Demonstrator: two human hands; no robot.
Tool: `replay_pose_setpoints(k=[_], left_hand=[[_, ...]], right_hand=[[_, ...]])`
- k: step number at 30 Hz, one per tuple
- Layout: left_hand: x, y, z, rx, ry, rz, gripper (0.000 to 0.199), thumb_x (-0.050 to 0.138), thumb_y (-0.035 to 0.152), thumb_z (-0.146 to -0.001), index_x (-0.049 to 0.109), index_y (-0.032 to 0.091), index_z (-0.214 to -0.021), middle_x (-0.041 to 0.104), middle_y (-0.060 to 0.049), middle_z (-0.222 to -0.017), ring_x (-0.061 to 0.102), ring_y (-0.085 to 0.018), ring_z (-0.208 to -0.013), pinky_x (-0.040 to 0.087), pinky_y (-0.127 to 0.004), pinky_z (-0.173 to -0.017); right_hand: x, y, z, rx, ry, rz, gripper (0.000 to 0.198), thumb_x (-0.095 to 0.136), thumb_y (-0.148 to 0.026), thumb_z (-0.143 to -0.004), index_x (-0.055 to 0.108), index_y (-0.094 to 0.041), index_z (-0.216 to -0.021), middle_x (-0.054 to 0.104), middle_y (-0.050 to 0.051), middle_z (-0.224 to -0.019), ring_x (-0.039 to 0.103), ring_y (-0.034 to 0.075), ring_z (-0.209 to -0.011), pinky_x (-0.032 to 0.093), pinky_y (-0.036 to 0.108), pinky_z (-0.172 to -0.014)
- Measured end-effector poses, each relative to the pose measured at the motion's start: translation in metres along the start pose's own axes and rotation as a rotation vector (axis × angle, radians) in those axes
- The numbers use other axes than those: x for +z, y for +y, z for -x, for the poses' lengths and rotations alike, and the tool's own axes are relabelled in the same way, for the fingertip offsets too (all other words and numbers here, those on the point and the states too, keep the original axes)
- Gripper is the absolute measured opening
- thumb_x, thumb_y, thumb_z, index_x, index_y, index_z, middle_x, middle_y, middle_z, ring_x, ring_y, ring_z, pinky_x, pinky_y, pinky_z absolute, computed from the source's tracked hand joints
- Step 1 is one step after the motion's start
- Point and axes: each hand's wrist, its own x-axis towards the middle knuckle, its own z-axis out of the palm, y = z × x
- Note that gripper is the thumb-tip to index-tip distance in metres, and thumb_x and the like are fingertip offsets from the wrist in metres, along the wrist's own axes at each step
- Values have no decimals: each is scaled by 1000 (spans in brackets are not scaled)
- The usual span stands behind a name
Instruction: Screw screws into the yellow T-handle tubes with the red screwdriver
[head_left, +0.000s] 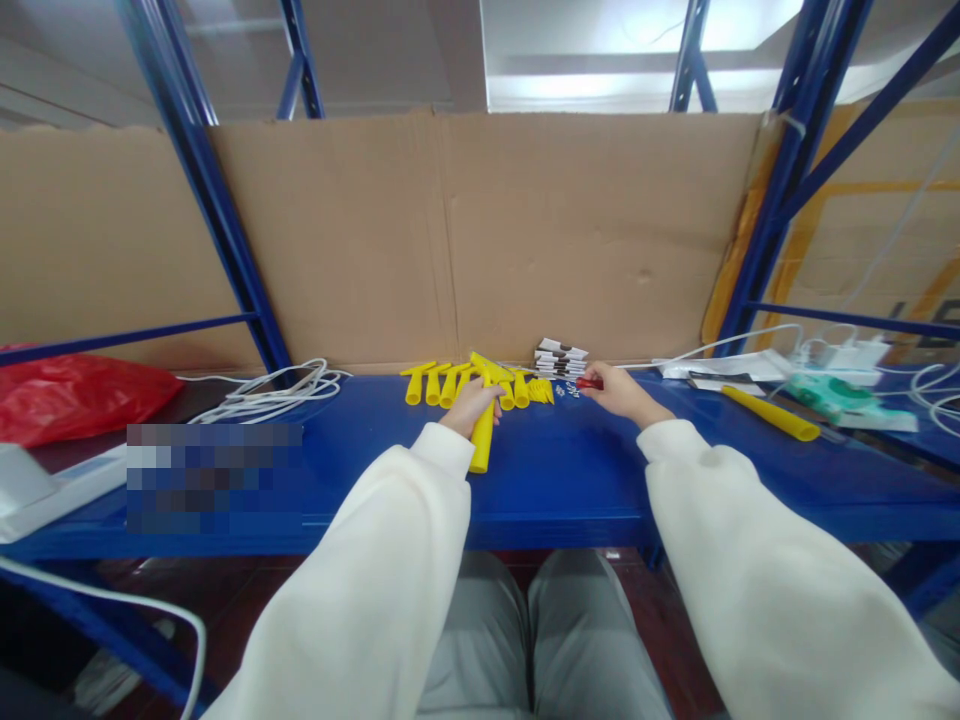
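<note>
My left hand (475, 402) is wrapped round the hollow handle of a yellow plastic T-shaped piece (481, 445), tilted with its open end towards me. Behind it, several similar yellow T-shaped pieces (433, 388) lie in a row on the blue tabletop (375, 470). To the right of the row sit small flat yellow parts (540, 390), and beside them small shiny bits (571, 389), too small to name. Over these, my right hand (616, 392) is closed on a small red object (589, 383) whose kind I cannot make out.
Black-and-white packets (561, 358) are stacked against the cardboard panel (570, 230). A long yellow tapered tube (772, 414) lies at right, near a green-white packet (840, 400) and white cables (934, 390). Coiled cable (281, 392) and a red bag (82, 395) lie left. Blue posts (217, 200) frame the bench.
</note>
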Motion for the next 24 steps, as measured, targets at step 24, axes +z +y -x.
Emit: replay_pose_setpoints(k=[24], left_hand=[[-5, -8, -8, -95, 51, 15, 21, 58, 3, -78, 53, 20, -67, 47, 4, -42, 46, -12, -35, 39, -20, -38]], right_hand=[[-6, -4, 4, 100, -54, 227, 10, 63, -19, -83, 64, -23, -92, 76, 6, -93, 69, 26, -90, 44, 35, -82]])
